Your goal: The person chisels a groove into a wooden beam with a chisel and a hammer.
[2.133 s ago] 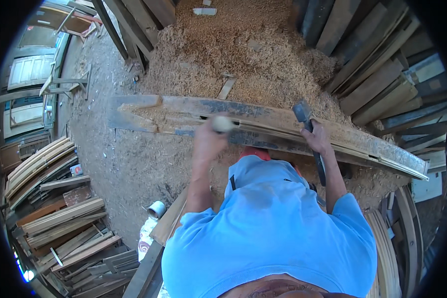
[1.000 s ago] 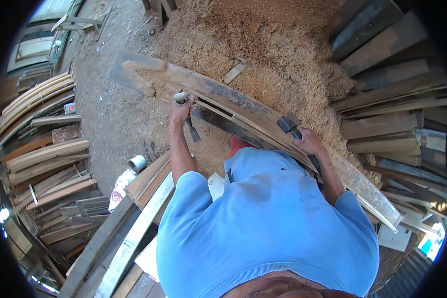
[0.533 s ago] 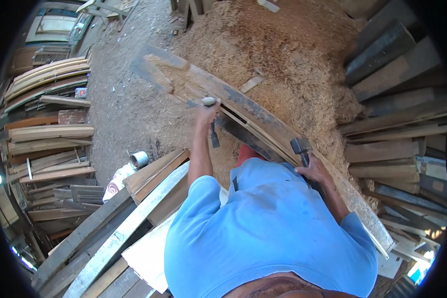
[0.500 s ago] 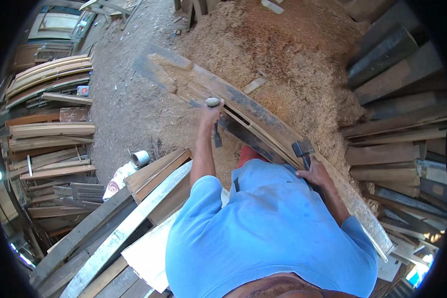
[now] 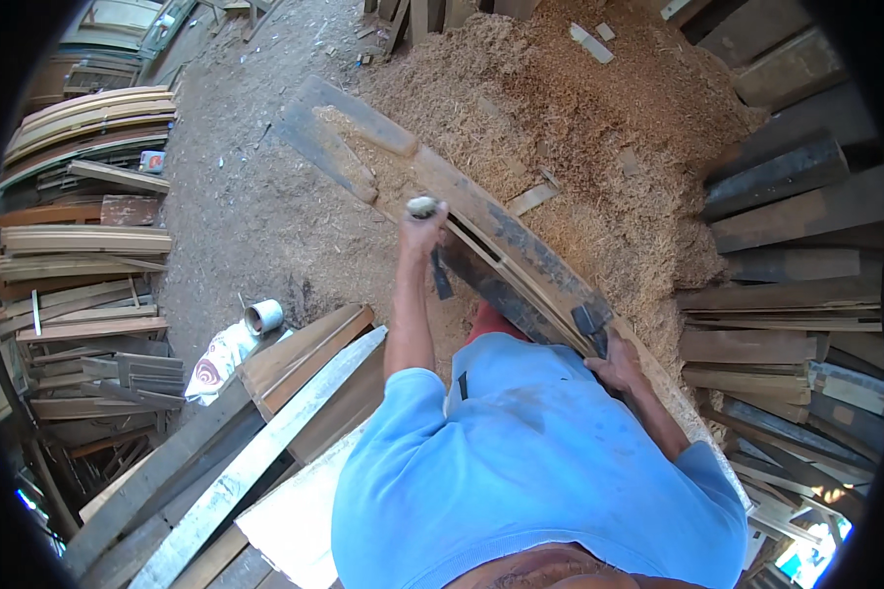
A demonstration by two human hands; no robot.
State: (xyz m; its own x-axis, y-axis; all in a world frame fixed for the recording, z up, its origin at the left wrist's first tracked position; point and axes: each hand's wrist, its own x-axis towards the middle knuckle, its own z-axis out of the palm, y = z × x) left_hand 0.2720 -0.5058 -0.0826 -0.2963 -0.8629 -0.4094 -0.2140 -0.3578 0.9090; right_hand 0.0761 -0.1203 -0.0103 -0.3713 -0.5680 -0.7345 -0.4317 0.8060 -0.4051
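Observation:
My left hand [image 5: 422, 234] is closed around a tool that looks like a chisel [image 5: 421, 207], its pale round handle end facing up and a dark flat blade showing below the fist. It is held at the far end of a narrow slotted wooden piece [image 5: 535, 294]. My right hand [image 5: 621, 364] grips a hammer [image 5: 589, 322] with a dark blocky head, close over the near part of the same piece. The piece lies along a long, worn plank bench [image 5: 521, 231] that runs from far left to near right. My body hides its near end.
Wood shavings [image 5: 648, 128] cover the ground beyond the bench, with a few offcuts [image 5: 532, 199]. Stacked boards [image 5: 88, 240] stand at left, more planks [image 5: 786, 236] at right. Boards [image 5: 265, 432] lie near my left side, beside a white cup-like container [image 5: 263, 316].
The view has shifted slightly, so the bench appears farther right. My right hand and the hammer are lower and nearer to me. My left hand still grips the chisel in nearly the same place.

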